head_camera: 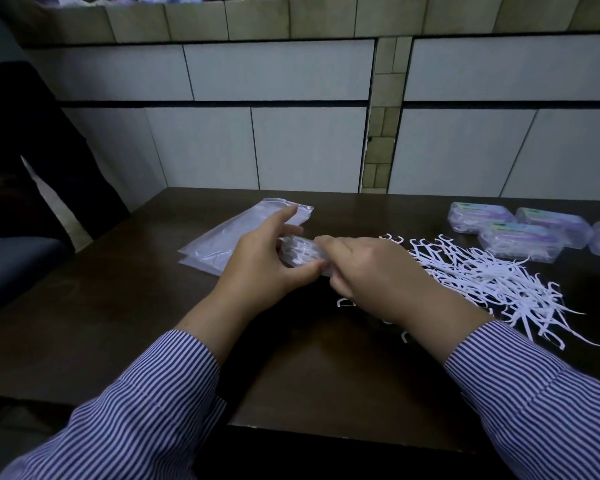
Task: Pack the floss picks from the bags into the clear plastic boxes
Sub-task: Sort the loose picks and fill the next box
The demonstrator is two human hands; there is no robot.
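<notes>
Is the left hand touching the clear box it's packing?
Touching. The head view shows the left hand gripping the clear box, thumb under its near edge and fingers over the top, while the right hand holds the other end.

Blue-and-white striped shirt sleeves (160,386) lie over a dark brown wooden table (84,306). Loose white plastic floss picks (492,282) spread near clear plastic boxes with purple-and-teal labels (520,242).

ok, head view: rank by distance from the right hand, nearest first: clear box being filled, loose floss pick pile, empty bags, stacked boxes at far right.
1. clear box: held by the right hand
2. floss pick pile: just right
3. empty bags: left, beyond the left hand
4. stacked boxes: far right, back
</notes>
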